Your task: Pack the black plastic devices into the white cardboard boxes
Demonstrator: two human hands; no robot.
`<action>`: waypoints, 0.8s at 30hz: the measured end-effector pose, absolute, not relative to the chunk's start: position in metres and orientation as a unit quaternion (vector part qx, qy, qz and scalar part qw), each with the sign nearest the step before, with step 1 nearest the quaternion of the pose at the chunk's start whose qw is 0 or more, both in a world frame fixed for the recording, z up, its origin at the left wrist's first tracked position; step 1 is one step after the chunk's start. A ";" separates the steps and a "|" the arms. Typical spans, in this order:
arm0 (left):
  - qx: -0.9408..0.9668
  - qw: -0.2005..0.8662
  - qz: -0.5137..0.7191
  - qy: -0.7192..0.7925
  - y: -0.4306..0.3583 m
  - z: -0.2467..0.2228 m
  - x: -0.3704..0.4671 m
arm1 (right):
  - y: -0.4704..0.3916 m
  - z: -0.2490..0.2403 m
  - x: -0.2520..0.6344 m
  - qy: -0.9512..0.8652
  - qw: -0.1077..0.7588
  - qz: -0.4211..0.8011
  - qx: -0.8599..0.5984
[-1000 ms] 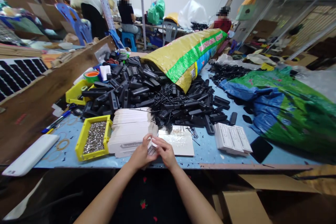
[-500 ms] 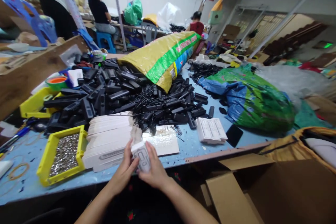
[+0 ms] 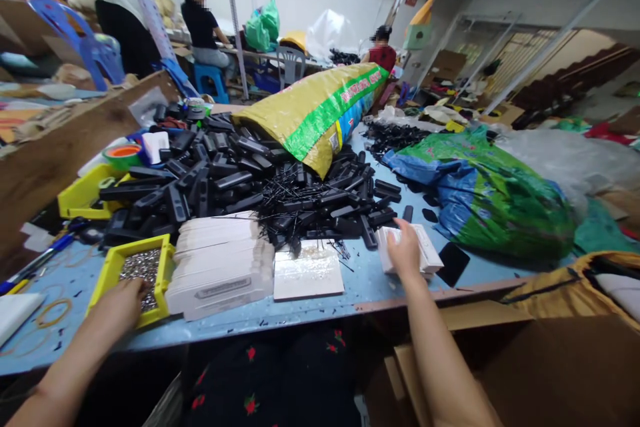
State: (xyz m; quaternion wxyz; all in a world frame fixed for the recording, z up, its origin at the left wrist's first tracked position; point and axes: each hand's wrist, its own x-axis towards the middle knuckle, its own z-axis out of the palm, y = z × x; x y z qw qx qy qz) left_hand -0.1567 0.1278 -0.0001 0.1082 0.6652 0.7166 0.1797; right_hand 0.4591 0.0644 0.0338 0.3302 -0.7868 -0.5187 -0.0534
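My left hand (image 3: 125,303) reaches over the near edge of a yellow tray (image 3: 167,257) of small shiny metal parts (image 3: 137,263). Its fingers are curled together down among the parts, and what they pinch is hidden. Over on the right, my right hand (image 3: 406,247) grips a small white box (image 3: 385,240) at the left end of a short row of printed white boxes (image 3: 425,247). Between the hands lie a thick stack of flat white cartons (image 3: 220,260) and a glossy white board (image 3: 309,277).
A large heap of black plastic cases (image 3: 235,180) with thin black sticks covers the table behind. On it rests a yellow woven sack (image 3: 285,110). A green-blue bag (image 3: 500,193) lies at right, above an open cardboard box (image 3: 550,367). Other people sit further back.
Both hands held a white box together in front of the cartons. They have parted: the right carried it to the row of boxes, the left moved to the yellow tray.
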 end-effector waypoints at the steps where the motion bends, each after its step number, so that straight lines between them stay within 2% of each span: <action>1: 0.664 0.115 0.141 0.725 0.128 0.002 -0.155 | 0.078 0.028 0.442 -0.559 0.350 -0.014 -0.751; 3: 0.673 0.121 0.095 0.723 0.127 0.011 -0.154 | 0.104 0.016 0.416 -0.584 0.376 0.071 -0.716; 4: 0.680 0.115 0.110 0.715 0.125 0.018 -0.155 | 0.115 0.012 0.407 -0.581 0.386 0.097 -0.710; 7: 0.673 0.096 0.204 0.704 0.111 0.038 -0.156 | 0.124 0.004 0.394 -0.563 0.421 0.107 -0.703; 9: 0.598 0.137 0.292 0.734 0.096 0.047 -0.144 | 0.112 0.004 0.384 -0.543 0.470 0.126 -0.684; 11: 0.478 0.266 0.389 0.741 0.081 0.049 -0.115 | 0.091 0.008 0.362 -0.497 0.562 0.239 -0.616; 13: 0.371 0.442 0.474 0.666 0.066 0.045 -0.070 | 0.069 0.017 0.329 -0.404 0.636 0.421 -0.506; 14: 0.350 0.507 0.471 0.631 0.059 0.041 -0.044 | 0.061 0.022 0.310 -0.352 0.646 0.495 -0.461; 16: 0.350 0.595 0.437 0.577 0.047 0.034 0.009 | 0.049 0.035 0.274 -0.287 0.652 0.566 -0.414; 19: 0.376 0.666 0.411 0.496 0.036 0.026 0.067 | 0.043 0.054 0.236 -0.267 0.711 0.538 -0.367; 22: 0.376 0.677 0.445 0.450 0.033 0.026 0.088 | 0.044 0.065 0.219 -0.238 0.771 0.484 -0.338; 24: 0.371 0.678 0.461 0.435 0.034 0.028 0.088 | 0.047 0.066 0.215 -0.219 0.782 0.467 -0.348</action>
